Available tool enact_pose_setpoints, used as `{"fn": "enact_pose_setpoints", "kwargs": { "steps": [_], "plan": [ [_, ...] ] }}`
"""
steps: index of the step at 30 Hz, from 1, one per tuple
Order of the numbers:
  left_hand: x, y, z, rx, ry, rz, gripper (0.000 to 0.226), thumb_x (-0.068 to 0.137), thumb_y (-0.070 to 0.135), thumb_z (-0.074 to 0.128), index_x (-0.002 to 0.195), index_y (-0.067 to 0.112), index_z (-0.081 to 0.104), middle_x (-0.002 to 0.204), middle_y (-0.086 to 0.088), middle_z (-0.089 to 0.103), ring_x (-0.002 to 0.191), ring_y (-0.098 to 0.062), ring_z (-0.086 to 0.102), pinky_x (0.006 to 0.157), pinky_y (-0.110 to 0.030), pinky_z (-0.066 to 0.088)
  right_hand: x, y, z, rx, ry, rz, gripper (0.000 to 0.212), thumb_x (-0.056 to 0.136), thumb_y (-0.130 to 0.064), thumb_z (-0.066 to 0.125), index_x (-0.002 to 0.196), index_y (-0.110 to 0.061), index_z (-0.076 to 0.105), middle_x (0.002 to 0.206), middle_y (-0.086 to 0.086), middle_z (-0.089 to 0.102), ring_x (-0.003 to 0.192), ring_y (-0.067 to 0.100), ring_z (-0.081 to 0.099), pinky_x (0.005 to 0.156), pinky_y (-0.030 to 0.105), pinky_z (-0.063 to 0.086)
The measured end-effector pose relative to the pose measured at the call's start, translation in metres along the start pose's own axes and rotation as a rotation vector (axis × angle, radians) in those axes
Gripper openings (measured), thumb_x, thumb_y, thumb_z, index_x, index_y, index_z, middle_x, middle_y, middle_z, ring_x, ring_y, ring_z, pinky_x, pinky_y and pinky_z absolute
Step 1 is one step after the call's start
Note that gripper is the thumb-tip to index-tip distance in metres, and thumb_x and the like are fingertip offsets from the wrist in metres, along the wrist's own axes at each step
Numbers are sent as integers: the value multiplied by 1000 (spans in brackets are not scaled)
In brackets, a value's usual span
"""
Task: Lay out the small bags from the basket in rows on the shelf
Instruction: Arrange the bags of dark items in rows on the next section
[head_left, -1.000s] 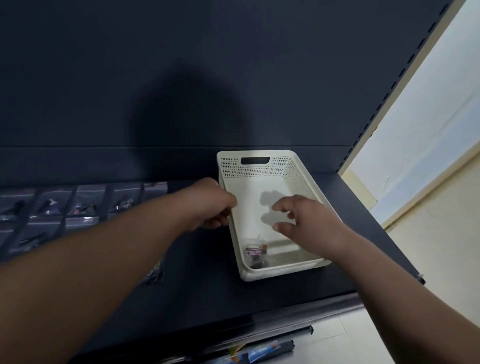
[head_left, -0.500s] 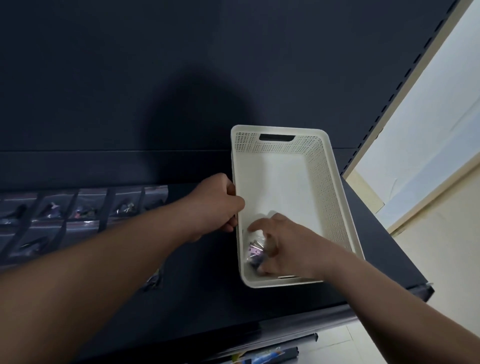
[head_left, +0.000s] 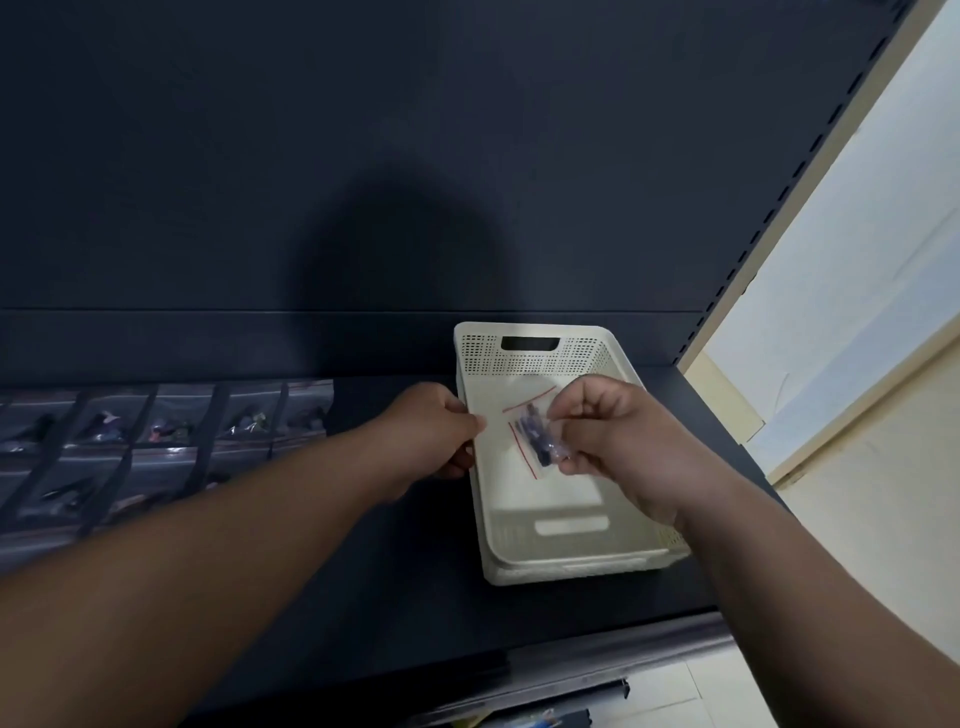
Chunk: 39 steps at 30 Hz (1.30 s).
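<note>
While the left hand (head_left: 426, 434) curls its fingers round the left rim of the white basket (head_left: 571, 566), the right hand (head_left: 623, 431) pinches a small clear bag (head_left: 535, 436) with red strips, holding it above the basket's floor. The basket stands on the dark shelf (head_left: 389, 597), near its right end. To the left, laid-out bags (head_left: 171, 421) lie in rows on the shelf.

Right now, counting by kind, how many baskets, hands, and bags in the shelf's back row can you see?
basket: 1
hands: 2, the left hand gripping the basket's rim, the right hand pinching the held bag
back-row bags: 5 in view
Total: 8
The held bag may be one or two, so it is not counted.
</note>
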<state>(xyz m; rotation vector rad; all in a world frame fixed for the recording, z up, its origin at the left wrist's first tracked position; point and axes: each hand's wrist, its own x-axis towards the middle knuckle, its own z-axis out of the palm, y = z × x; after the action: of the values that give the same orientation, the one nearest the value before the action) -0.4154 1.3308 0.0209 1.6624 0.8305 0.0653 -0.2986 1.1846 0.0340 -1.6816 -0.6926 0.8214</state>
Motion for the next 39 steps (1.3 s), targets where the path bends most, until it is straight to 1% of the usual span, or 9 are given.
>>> {"fn": "enact_pose_setpoints", "kwargs": {
  "steps": [4, 6, 11, 15, 20, 24, 28, 31, 39],
  "plan": [
    [-10, 0, -8, 145, 167, 155, 4, 92, 27, 55, 90, 24, 58, 91, 5, 63, 81, -9, 58, 72, -27, 50, -5, -12, 9, 112, -13, -33, 21, 84, 10, 57, 78, -10, 59, 60, -2, 57, 52, 10, 58, 51, 21, 51],
    [-24, 6, -15, -10, 121, 178, 17, 95, 35, 48, 94, 23, 61, 97, 3, 65, 88, -12, 60, 79, -31, 50, -8, -18, 20, 134, -40, -61, 20, 84, 10, 57, 78, -10, 58, 59, -2, 58, 51, 10, 58, 50, 21, 51],
    [-68, 0, -38, -308, -166, 95, 40, 87, 46, 53, 103, 11, 62, 96, -17, 70, 80, -26, 66, 70, -32, 54, -15, -32, 66, 46, -126, -146, 18, 84, 5, 60, 77, -11, 57, 59, -3, 60, 52, 10, 56, 52, 23, 49],
    [-88, -28, -64, -362, -50, 140, 9, 87, 16, 63, 93, 11, 59, 80, -9, 68, 65, -15, 65, 56, -23, 54, -22, -36, 113, 58, -131, -143, 15, 82, 3, 64, 82, -11, 58, 64, 1, 60, 54, 10, 57, 51, 23, 51],
    [-118, -64, -109, -407, 47, 140, 11, 87, 12, 64, 80, 11, 55, 59, -5, 64, 51, -13, 61, 49, -23, 51, -33, -34, 178, 141, -135, -85, 6, 87, -9, 62, 86, -14, 60, 72, 3, 63, 57, 10, 59, 52, 23, 50],
    [-144, -94, -155, -400, 135, 155, 12, 85, 10, 66, 79, 10, 56, 65, -8, 64, 53, -16, 61, 53, -28, 51, -42, -33, 234, 138, -272, -27, 35, 73, -10, 76, 103, -18, 60, 84, -1, 70, 72, 12, 64, 63, 27, 52],
    [-170, -119, -196, -459, 158, 146, 4, 88, 11, 62, 85, 9, 60, 65, -7, 65, 52, -12, 60, 48, -21, 48, -53, -39, 289, 129, -245, -60, 13, 81, 0, 67, 82, -10, 60, 64, 0, 65, 55, 11, 57, 51, 21, 44],
    [-183, -134, -218, -595, 159, 104, 14, 91, 9, 56, 78, 13, 60, 63, -3, 65, 50, -10, 61, 49, -22, 51, -59, -42, 323, 214, -208, -20, 21, 85, -3, 62, 67, -13, 59, 66, 8, 59, 59, 18, 51, 56, 28, 41],
    [-206, -175, -268, -708, 169, -56, 16, 92, 5, 48, 105, 7, 57, 77, -12, 67, 63, -23, 68, 54, -28, 55, -76, -39, 383, 486, -69, 185, 24, 88, 3, 54, 71, -14, 53, 61, 1, 62, 51, 8, 60, 54, 21, 54]
  ]
}}
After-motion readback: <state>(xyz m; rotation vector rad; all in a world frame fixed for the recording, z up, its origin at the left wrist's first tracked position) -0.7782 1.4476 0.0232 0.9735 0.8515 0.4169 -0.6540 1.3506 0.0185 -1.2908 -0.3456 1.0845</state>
